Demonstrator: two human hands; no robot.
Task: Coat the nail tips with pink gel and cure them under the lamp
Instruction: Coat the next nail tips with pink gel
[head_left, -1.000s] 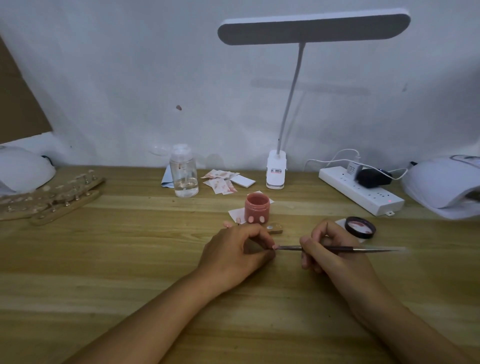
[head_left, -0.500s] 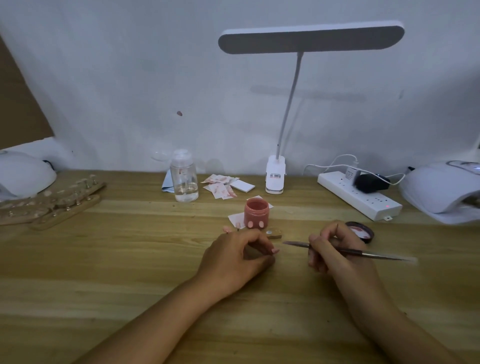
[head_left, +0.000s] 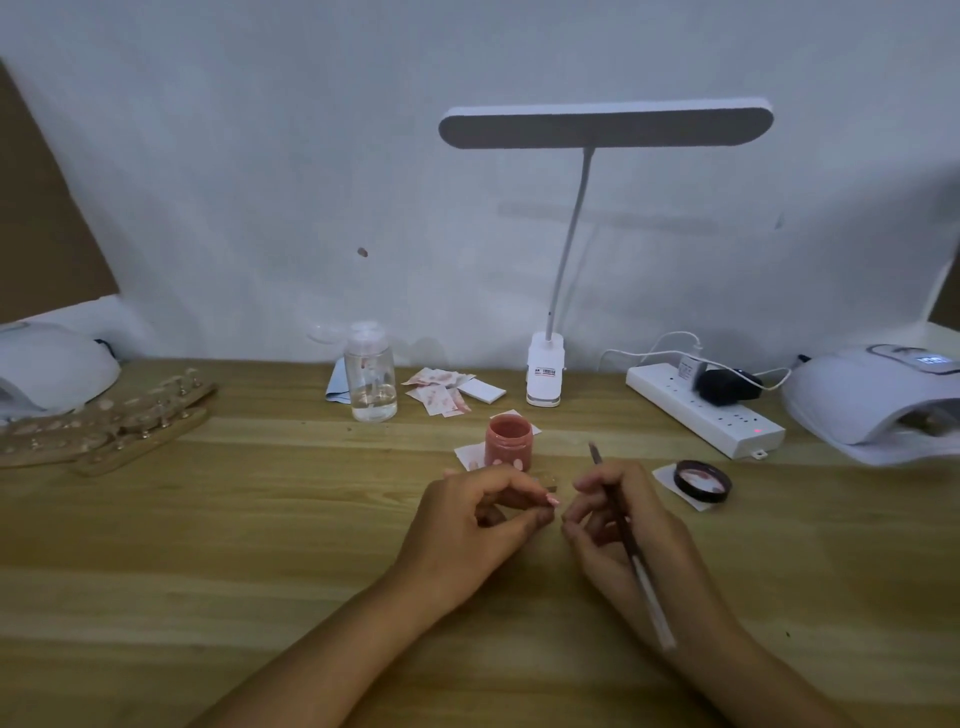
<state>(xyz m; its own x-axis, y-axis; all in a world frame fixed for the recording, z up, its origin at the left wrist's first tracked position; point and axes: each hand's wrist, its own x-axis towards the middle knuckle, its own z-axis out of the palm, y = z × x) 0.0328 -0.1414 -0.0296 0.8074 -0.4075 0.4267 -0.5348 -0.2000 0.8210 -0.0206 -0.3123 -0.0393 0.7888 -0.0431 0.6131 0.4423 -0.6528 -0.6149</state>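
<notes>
Two hands rest on the wood-grain worktop (head_left: 260, 519), near centre. The left hand (head_left: 478, 525) has a narrow grip: thumb and forefinger are curled and pinch a small pink nail tip (head_left: 551, 500), which the fingers mostly hide. The right hand (head_left: 623, 530), just beside it, has its grip closed round a slender brush (head_left: 631, 545). The brush has a dark shaft and a pale rear end, and its tip points to the far side.

Just beyond the hands stands the gel jar (head_left: 509, 441): short, round, open and pink, with pale spots on its wall. It sits on a white paper square. A small wooden block (head_left: 550, 480) lies between the jar and the left hand. To the right, a black round lid (head_left: 704, 480) lies on another white square.

At far right sits a white domed curing lamp (head_left: 878, 400) with its mouth facing left; a white power strip (head_left: 706, 410) lies beside it. At far centre a desk lamp (head_left: 605, 127) with a flat bar head rises on a thin bent neck. A clear plastic bottle (head_left: 370, 376) and pink-stained paper wipes (head_left: 441, 389) lie to its left. Wooden holder strips (head_left: 104, 431) lie at far left.
</notes>
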